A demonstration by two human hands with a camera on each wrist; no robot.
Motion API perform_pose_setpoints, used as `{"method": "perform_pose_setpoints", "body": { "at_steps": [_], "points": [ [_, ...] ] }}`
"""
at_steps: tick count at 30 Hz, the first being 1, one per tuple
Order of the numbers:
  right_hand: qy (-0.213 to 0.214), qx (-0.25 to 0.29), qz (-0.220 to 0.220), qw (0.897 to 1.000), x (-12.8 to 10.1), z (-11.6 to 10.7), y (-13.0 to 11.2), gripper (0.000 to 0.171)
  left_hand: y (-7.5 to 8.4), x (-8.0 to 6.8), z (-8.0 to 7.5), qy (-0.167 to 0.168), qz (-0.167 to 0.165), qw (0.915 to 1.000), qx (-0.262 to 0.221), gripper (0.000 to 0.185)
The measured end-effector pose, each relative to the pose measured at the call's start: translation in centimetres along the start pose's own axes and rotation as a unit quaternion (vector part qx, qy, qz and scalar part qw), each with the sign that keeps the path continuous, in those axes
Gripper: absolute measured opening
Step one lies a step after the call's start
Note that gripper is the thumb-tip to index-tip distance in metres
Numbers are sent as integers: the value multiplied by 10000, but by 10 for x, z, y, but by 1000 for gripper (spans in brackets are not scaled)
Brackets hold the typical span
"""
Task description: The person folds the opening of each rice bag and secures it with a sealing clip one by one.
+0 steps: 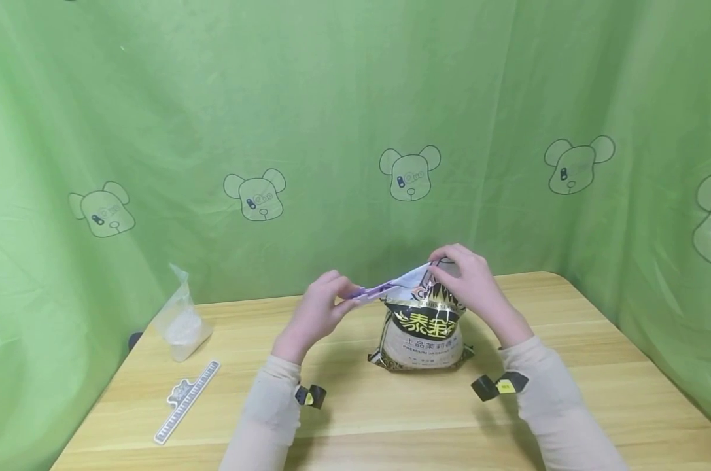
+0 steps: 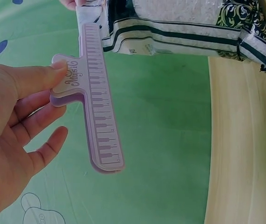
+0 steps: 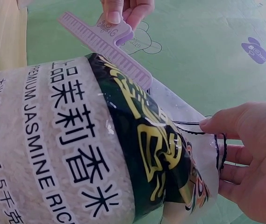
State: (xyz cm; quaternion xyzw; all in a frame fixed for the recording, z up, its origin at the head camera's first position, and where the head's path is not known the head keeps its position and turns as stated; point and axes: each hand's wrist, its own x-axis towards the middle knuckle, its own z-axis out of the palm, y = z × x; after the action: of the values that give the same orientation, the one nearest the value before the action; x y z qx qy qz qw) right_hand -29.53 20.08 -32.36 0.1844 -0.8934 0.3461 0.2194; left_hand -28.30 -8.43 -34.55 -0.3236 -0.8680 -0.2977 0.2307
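A bag of jasmine rice (image 1: pixel 422 337) (image 3: pixel 76 154) stands upright on the wooden table (image 1: pixel 390 418). A long purple sealing clip (image 1: pixel 374 290) (image 2: pixel 97 100) (image 3: pixel 105 46), printed with piano keys, sits at the bag's folded top edge. My left hand (image 1: pixel 320 307) (image 2: pixel 16 126) pinches the clip's handle between thumb and fingers. My right hand (image 1: pixel 469 281) (image 3: pixel 249 158) pinches the right end of the bag's top (image 3: pixel 203 140).
At the table's left stand a clear plastic bag of white grains (image 1: pixel 181 320) and a pale piano-key clip (image 1: pixel 187 400) lying flat. A green cloth with bear prints (image 1: pixel 355 131) hangs behind and around the table. Black tags (image 1: pixel 499 386) hang at both wrists.
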Motion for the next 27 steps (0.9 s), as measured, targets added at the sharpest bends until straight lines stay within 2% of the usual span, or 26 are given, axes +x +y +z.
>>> {"method": "perform_pose_setpoints", "body": {
  "at_steps": [11, 27],
  "points": [
    [8, 12, -5, 10000, 0, 0, 0, 18, 3, 2, 8, 65, 18, 10000, -54, 15],
    [-23, -11, 39, 10000, -1, 0, -1, 18, 2, 3, 19, 282, -168, 9993, -169, 22]
  ]
}}
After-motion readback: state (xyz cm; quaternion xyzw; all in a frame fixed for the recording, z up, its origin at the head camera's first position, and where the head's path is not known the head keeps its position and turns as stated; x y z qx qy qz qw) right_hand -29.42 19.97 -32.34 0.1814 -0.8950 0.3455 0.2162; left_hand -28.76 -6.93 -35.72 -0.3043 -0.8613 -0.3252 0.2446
